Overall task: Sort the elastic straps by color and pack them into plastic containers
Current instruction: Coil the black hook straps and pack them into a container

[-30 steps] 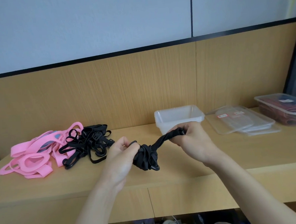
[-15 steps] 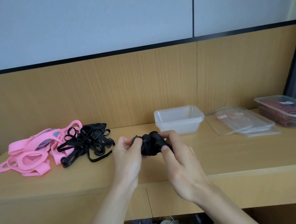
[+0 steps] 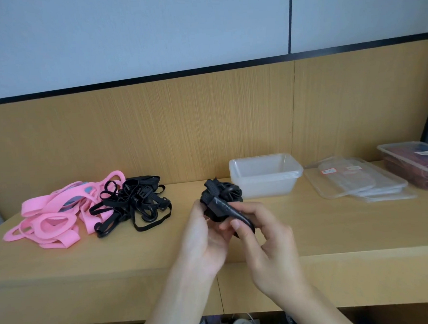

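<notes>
Both hands hold one bundled black elastic strap (image 3: pixel 220 201) above the wooden shelf, in the middle of the view. My left hand (image 3: pixel 202 240) grips the bundle from the left. My right hand (image 3: pixel 265 243) pinches the strap's loose end between thumb and fingers, laid across the bundle. A pile of black straps with hooks (image 3: pixel 133 204) lies on the shelf at the left, touching a pile of pink straps (image 3: pixel 53 216) further left. A stack of empty clear plastic containers (image 3: pixel 264 177) stands just behind the held bundle, to its right.
Clear lids (image 3: pixel 352 182) lie stacked to the right of the empty containers. At the far right a lidded container (image 3: pixel 413 164) holds red straps. The wooden back panel (image 3: pixel 156 130) rises behind the shelf (image 3: pixel 88 254). Items sit on the floor below the shelf edge.
One second ago the strap's end was stretched out to the right; my right hand has since brought it back over the bundle, and both hands now sit close together.
</notes>
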Available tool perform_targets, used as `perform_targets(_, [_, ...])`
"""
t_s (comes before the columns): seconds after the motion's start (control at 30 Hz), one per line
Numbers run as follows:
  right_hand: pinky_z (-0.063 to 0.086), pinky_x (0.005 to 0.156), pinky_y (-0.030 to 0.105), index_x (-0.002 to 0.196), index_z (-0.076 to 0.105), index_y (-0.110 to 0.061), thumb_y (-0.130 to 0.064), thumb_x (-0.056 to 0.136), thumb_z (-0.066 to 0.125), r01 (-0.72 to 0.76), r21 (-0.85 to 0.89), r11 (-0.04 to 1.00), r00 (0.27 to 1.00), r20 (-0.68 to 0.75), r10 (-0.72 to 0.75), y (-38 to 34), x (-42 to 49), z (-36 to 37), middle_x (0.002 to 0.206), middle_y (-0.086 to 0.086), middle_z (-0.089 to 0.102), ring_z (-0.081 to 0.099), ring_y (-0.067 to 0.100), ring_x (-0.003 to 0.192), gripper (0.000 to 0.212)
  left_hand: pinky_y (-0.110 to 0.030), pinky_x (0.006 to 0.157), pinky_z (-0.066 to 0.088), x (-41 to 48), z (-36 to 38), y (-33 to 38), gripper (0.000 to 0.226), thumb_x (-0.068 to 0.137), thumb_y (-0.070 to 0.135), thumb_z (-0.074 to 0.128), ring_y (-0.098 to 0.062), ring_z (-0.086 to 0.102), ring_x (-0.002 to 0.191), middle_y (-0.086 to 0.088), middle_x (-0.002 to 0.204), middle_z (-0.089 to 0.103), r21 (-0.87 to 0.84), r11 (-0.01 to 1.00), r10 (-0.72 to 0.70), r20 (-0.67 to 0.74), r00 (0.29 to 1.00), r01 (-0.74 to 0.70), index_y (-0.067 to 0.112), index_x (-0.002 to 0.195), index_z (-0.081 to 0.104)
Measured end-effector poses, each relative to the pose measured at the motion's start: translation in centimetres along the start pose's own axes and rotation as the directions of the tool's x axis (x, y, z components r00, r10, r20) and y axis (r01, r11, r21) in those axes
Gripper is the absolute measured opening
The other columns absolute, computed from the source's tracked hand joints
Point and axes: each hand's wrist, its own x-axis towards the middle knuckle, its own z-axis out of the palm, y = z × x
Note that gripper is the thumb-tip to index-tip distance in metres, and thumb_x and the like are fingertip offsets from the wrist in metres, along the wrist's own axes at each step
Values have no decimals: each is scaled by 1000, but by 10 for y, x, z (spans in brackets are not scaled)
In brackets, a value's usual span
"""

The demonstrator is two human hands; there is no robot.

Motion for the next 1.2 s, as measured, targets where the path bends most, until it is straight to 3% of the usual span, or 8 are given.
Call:
perform_targets(0.17, [47,90,19,125,68,-14,-6,100,54,161,-43,986,986,-45,-163,-2,7,-4,110,-3,65,64,16,107,30,-34,99,53,-6,4,-2,54,83,29,67,-27,68,97,-21,117,71,-39,996,-72,183,980,81,-3,125,65])
perform_targets(0.33, [47,84,25,111,68,-32,-27,86,74,28,92,995,993,-114,-17,-4,22,-15,108,1,60,59,18,102,26,-37,75,61,-8,7,-1,34,83,30,66,-27,74,86,-15,105,73,-14,991,-120,307,944,131,4,105,74])
perform_targets(0.53, [47,109,37,140,55,-26,-41,72,77,-252,364,897,963,191,193,2,35,-32,133,-2,65,58,20,128,73,-40,97,47,-7,10,-4,34,86,38,59,-16,74,85,-3,107,75,85,987,-159,337,928,138,19,108,77])
perform_targets(0.73, [50,87,15,127,64,-18,-16,84,73,-249,422,872,951,275,139,3,40,-33,84,-14,72,69,4,93,44,-41,104,42,1,13,-10,39,94,34,43,-21,74,83,-2,83,73,71,968,-249,347,904,239,16,83,77])
perform_targets(0.87, [52,71,20,117,74,-24,-17,86,68,-293,472,831,952,227,206,8,44,-35,73,-1,64,64,11,76,33,-39,103,43,4,15,-9,41,95,35,44,-24,75,95,-8,103,76,100,963,-270,390,881,251,12,102,78])
perform_targets(1.0, [39,70,47,119,72,-17,-36,86,70,-389,489,781,921,216,323,13,53,-38,100,39,61,51,37,84,39,-36,87,53,8,18,-11,50,95,36,47,-26,70,103,-14,135,64,177,965,-255,481,839,192,8,134,63])
perform_targets(1.07, [39,68,43,121,71,-17,-40,87,68,-420,492,763,908,219,358,18,58,-41,107,34,65,52,37,86,42,-37,83,53,14,16,-11,56,97,41,47,-26,67,97,-16,137,59,175,969,-243,518,820,177,7,139,58])
perform_targets(1.2, [45,108,53,124,68,-9,-36,90,66,-387,488,782,920,149,362,26,72,-54,119,19,72,67,35,114,44,-41,80,51,30,10,0,68,94,52,52,-31,63,94,-25,132,59,267,958,-248,580,776,107,-4,132,57])
